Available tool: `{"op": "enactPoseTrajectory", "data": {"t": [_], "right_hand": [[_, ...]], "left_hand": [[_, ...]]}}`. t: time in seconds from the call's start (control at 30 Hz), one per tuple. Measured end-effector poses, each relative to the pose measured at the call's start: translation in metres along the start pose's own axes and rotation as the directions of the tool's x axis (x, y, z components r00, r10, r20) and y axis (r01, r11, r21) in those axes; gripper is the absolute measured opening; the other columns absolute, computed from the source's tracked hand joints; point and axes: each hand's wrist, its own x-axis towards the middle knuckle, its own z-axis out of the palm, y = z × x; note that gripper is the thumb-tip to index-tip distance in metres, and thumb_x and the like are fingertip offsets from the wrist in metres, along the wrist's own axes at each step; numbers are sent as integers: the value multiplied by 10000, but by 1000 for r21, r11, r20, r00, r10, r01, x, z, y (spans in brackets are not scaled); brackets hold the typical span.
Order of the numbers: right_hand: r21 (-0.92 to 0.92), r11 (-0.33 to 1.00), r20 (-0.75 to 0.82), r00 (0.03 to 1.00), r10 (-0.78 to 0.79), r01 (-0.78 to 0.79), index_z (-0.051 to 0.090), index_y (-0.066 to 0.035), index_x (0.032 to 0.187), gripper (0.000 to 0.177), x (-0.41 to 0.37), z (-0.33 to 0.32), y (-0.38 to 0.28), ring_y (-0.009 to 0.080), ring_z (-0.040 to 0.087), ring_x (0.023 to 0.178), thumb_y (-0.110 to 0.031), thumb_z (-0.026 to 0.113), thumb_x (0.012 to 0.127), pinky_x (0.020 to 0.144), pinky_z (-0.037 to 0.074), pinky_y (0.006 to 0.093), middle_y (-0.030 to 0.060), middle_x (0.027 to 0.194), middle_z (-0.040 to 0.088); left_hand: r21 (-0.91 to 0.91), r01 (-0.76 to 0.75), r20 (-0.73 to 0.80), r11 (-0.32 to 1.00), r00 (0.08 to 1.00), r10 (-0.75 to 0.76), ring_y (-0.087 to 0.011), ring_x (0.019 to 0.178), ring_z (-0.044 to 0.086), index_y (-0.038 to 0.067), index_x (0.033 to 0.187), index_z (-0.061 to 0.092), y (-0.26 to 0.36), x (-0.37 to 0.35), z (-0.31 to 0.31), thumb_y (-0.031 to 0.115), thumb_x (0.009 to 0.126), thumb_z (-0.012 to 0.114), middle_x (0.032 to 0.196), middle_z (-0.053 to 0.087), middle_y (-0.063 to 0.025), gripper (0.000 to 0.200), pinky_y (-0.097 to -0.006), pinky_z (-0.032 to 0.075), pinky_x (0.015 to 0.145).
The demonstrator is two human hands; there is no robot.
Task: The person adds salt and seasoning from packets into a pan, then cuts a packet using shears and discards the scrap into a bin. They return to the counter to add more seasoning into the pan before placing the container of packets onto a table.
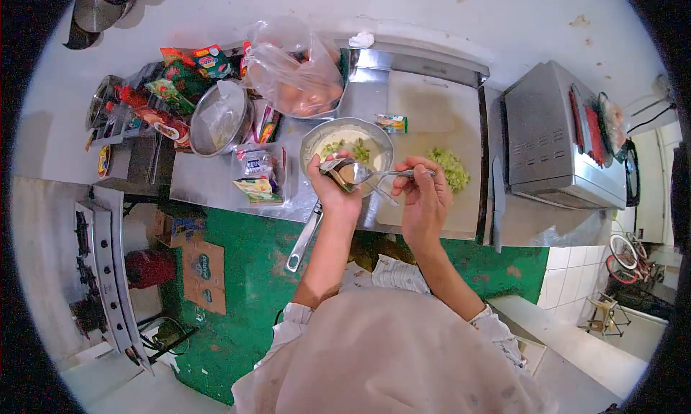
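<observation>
My left hand (337, 201) is closed around a small opened sachet (330, 165), held over the near side of a saucepan. My right hand (423, 201) grips a metal spoon (355, 173) by its handle, with the bowl at the sachet's opening. Beneath both is the saucepan (307, 137), holding a pale, creamy mixture with chopped green pieces (362, 152) on top. Its long handle (304, 243) points toward me, left of my left forearm. Another thin metal utensil (381, 191) shows below the spoon, partly hidden by my hands.
A cutting board (464, 129) at right bears shredded green vegetable (448, 171), with a small packet (391, 123) at its left edge. Behind the pan stands a plastic bag of eggs (309, 97). A metal bowl (198, 129) and packets (258, 189) lie left; a knife (497, 205) lies right.
</observation>
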Motion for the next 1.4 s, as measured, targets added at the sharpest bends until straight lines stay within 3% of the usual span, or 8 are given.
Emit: {"op": "enactPoseTrajectory", "data": {"t": [0.37,0.4,0.93,1.0,1.13,1.23,1.33,1.4], "right_hand": [[-53,998,-47,998,-43,40,551,-10,983,169,21,8,6,123,558,639,-155,488,921,575,474,255,120,875,613],[-60,996,-40,997,-71,68,552,-12,983,169,24,10,9,121,556,643,-157,490,921,580,474,254,116,876,612],[-158,967,10,980,-200,199,556,4,1006,177,45,13,50,133,570,703,-139,497,921,647,471,263,109,910,611],[-626,737,128,966,-226,256,574,-1,985,154,45,5,51,153,587,755,-118,497,920,706,474,286,97,925,617],[-664,148,713,680,-170,733,586,-1,973,163,49,-29,79,159,593,809,-114,475,932,754,469,291,83,921,619],[-693,207,634,721,-279,690,584,1,961,184,40,-36,78,161,591,862,-114,441,948,786,465,296,86,940,612],[-763,558,232,944,-235,326,567,-2,962,162,37,-41,64,172,586,845,-124,464,937,782,468,305,87,942,607],[-354,913,-173,945,-278,204,546,-6,983,143,42,-49,52,174,578,793,-120,491,918,752,480,301,88,935,589]], "left_hand": [[-77,-236,-117,969,967,227,-242,708,590,28,905,546,58,17,-23,399,832,444,777,606,-106,391,-357,509,674],[-149,-177,74,973,979,189,-249,696,583,29,906,533,69,17,-31,395,849,430,782,602,-110,385,-368,513,667],[-296,-178,43,938,979,199,-257,725,596,28,891,533,127,14,-53,417,883,405,781,600,-122,409,-382,528,660],[-288,-166,58,943,980,190,-256,724,596,28,895,534,127,13,-52,414,882,400,781,600,-123,408,-380,527,662],[-204,-199,4,959,979,204,-251,718,595,25,910,537,120,14,-45,390,875,394,779,603,-124,394,-374,523,665],[-227,-169,30,959,983,181,-251,719,595,18,921,537,118,18,-47,372,866,398,779,606,-124,384,-372,523,671],[-244,-166,0,955,985,171,-247,719,595,14,917,538,110,20,-42,372,863,403,799,608,-121,387,-370,524,670],[-193,-179,16,965,982,186,-231,721,585,40,928,529,104,21,-42,375,853,424,801,597,-101,358,-355,511,660]]}}
